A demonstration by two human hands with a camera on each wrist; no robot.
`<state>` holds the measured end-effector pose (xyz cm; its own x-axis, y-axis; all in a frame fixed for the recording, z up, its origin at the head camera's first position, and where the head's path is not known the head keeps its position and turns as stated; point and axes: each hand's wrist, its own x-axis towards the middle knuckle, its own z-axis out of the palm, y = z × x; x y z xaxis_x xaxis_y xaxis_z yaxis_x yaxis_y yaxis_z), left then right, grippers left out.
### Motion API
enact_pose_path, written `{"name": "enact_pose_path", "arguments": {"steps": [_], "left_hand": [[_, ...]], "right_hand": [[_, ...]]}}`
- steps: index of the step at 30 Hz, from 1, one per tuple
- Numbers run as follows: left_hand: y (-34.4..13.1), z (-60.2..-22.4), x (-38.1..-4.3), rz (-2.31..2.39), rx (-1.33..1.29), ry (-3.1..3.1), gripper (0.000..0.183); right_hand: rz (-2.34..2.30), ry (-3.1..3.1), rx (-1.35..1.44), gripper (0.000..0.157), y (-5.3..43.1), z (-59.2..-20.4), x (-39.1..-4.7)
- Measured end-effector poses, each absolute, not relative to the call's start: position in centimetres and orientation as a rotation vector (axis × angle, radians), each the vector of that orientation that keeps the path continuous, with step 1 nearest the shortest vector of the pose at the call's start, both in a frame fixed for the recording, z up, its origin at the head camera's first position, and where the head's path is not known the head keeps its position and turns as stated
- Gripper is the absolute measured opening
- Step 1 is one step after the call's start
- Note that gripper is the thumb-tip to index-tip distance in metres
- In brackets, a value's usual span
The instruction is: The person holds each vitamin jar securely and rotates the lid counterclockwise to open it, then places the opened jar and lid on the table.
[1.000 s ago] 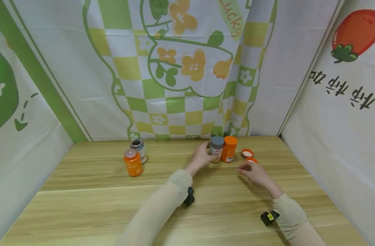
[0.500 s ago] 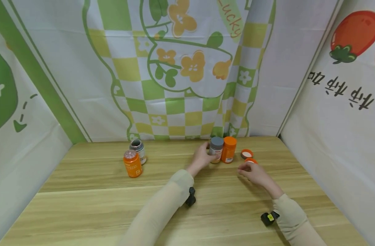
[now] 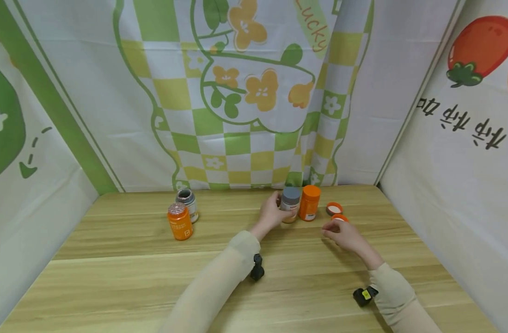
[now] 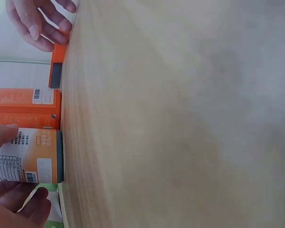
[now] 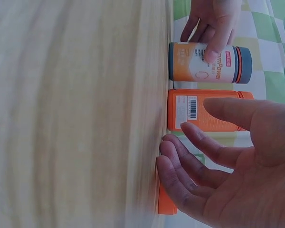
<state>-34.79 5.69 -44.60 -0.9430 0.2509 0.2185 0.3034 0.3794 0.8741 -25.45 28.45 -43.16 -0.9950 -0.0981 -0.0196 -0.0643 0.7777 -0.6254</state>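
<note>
My left hand (image 3: 272,216) grips a grey-capped supplement bottle (image 3: 290,206), thumb on one side and fingers on the other; its printed label shows in the right wrist view. Just right of it an orange bottle (image 3: 309,204) stands upright with its orange cap on, a narrow gap between the two. My right hand (image 3: 345,235) hovers low with loosely bent fingers and holds nothing. Close by its fingers lies an orange bottle cap (image 3: 340,216), partly hidden by the hand. A second cap (image 3: 334,209), grey with an orange rim, lies behind that one.
Toward the left of the wooden table (image 3: 125,277), an orange bottle (image 3: 180,225) without a cap stands in front of an uncapped grey bottle (image 3: 188,201). A patterned curtain (image 3: 245,157) hangs along the table's back edge.
My left hand has shifted the grey-capped bottle slightly left, so it now stands apart from the capped orange one. My right hand has stayed in place.
</note>
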Motion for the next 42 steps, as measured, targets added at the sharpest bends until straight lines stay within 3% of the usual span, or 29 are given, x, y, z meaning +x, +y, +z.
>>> {"name": "enact_pose_path", "arguments": {"steps": [42], "left_hand": [[0.1, -43.0, -29.5, -1.575, -0.567, -2.489, 0.042]], "right_hand": [[-1.261, 2.831, -0.321, 0.037, 24.8, -43.5, -26.1]]}}
